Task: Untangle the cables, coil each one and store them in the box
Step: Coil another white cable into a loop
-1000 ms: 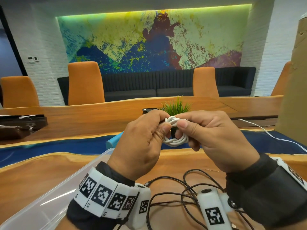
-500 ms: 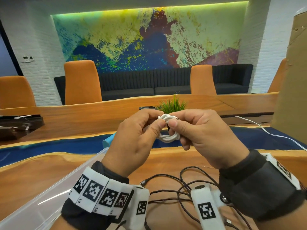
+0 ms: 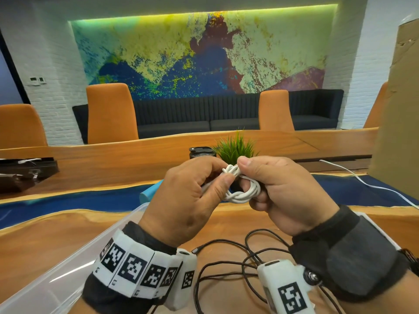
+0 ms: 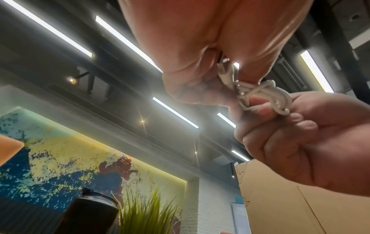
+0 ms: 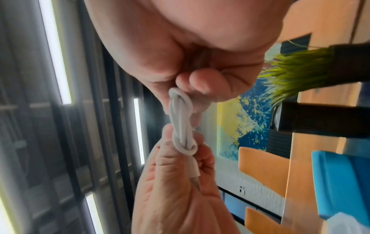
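Near left on the table (image 3: 40, 234): clear plastic box (image 3: 68, 266), only its rim and wall in view, contents not visible. Centre, held above the table: left hand (image 3: 188, 200) and right hand (image 3: 283, 191), each grip pinching the coiled white cable (image 3: 240, 189) between them. Near right on the table: loose tangle of black cable (image 3: 226, 266). Far right: upright cardboard (image 3: 399, 109).

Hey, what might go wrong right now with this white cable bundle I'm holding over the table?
1. The white cable is pinched between left hand and right hand; if either lets go before the end is tucked, the coil may spring loose.
2. A dropped coil could land in the black cable loops below and re-tangle, missing the clear box.
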Available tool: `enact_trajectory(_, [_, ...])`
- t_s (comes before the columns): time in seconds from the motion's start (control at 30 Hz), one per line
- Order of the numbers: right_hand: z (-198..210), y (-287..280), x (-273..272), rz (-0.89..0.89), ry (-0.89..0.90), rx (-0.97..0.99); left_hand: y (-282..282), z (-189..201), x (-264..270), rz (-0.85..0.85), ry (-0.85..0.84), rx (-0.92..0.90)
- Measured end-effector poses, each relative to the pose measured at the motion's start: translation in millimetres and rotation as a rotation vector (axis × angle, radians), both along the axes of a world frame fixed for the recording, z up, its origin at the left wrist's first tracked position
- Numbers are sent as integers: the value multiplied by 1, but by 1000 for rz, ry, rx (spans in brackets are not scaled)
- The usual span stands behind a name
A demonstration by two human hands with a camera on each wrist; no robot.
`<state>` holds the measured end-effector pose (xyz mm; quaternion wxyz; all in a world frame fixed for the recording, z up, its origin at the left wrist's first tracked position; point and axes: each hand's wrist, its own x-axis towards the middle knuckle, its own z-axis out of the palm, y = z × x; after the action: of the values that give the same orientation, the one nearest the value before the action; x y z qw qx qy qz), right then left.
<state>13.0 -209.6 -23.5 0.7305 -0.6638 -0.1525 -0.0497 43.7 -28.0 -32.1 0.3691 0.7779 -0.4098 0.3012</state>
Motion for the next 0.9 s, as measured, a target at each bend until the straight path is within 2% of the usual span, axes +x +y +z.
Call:
enact_trajectory(0.1, [-2,2,3,0,44,62,-2,-1,0,-13,33,-32])
enact_trajectory(0.17, [-3,4,3,-39,1,39,-2,-1,1,-27,89,-74])
enact_trajectory(0.37, [0,4,0,-182,-149,-209,-1,-1,6,26,251,-214])
enact_trajectory(0.57, [8,-6,-5,-291,-213,-372,-5,2,0,48,284,-205])
enact_trajectory(0.67, [14,-21,-8,-364,-185,-364,-3,9,-5,109,241,-179])
enact_trajectory(0.73, [20,-38,-11,-426,-155,-394,-2,16,-11,150,210,-114])
enact_trajectory(0.8, [27,-58,-17,-462,-109,-448,3,24,-18,179,205,25])
enact_trajectory(0.9, [32,-97,-40,-521,-24,-519,-2,29,-36,154,317,389])
